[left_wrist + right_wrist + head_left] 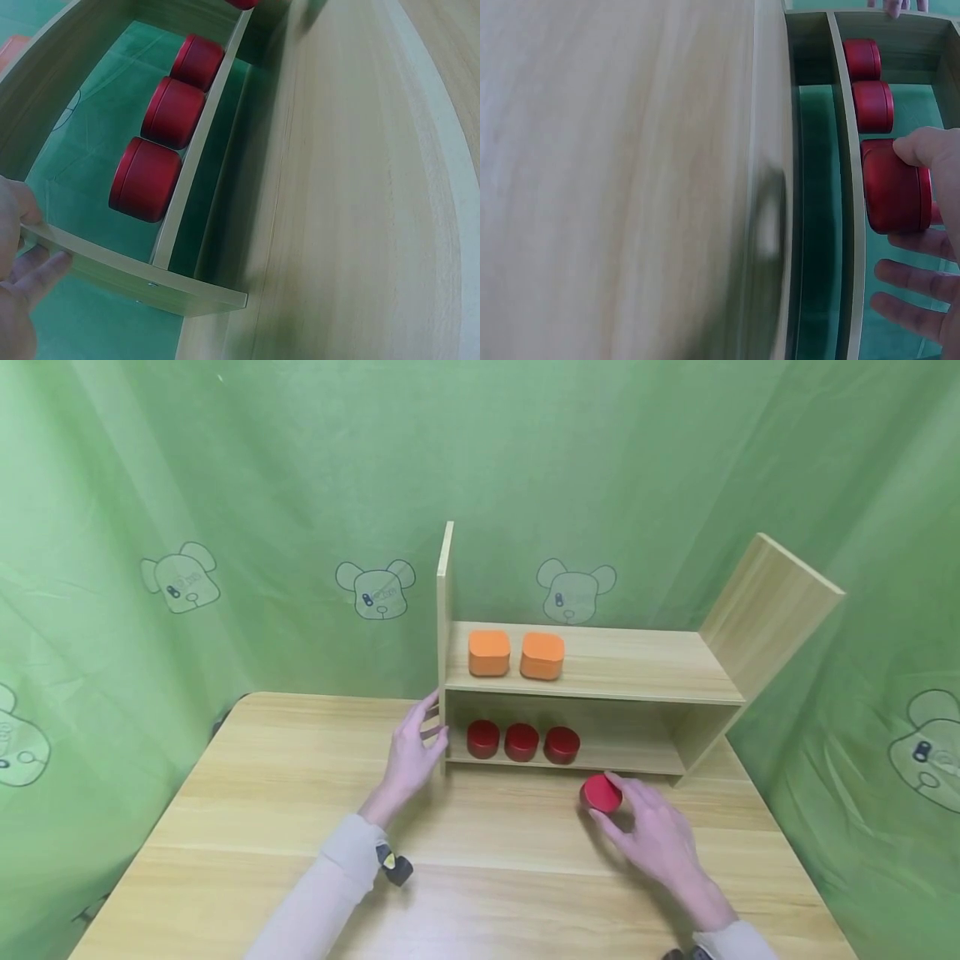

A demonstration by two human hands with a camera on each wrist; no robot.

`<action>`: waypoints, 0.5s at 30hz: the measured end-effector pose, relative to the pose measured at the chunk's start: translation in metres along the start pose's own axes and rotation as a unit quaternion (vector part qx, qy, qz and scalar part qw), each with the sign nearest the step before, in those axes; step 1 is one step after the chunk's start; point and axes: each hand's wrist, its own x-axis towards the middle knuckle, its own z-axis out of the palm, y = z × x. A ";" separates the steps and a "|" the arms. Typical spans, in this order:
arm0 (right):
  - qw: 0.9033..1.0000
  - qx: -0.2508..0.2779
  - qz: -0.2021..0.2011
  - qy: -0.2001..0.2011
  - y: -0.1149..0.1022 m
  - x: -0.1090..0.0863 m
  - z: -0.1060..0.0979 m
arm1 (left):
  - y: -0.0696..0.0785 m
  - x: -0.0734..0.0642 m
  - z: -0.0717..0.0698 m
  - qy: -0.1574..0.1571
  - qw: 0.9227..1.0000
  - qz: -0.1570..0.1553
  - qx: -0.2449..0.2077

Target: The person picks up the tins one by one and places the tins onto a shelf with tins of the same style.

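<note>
A red round tin [602, 793] is pinched between the thumb and fingers of my right hand [660, 835], just in front of the lower board of a small wooden shelf [630, 664]. In the right wrist view the thumb presses one side of the held tin [891, 187], while other fingers spread apart below it. My left hand [408, 760] grips the shelf's left side panel [112, 264], thumb and fingers on opposite faces. Three more red tins stand in a row on the lower board, the nearest to the panel being one red tin [483, 739].
Two orange rounded-square tins, the left orange tin [489, 653] and the right orange tin [542, 656], sit on the upper board. The slanted right panel [772, 610] leans outward. The shelf stands on a wooden table [495, 893] before a green curtain [300, 485].
</note>
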 end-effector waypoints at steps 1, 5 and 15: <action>1.000 -0.001 0.001 0.004 0.001 0.000 0.000 | 0.000 0.000 0.000 0.000 1.000 -0.001 0.000; 1.000 -0.004 0.011 0.024 0.002 0.000 0.001 | -0.001 0.000 0.001 -0.001 1.000 -0.002 0.003; 0.997 -0.012 0.042 0.066 0.006 0.008 0.008 | -0.002 0.000 0.001 0.003 1.000 0.000 0.008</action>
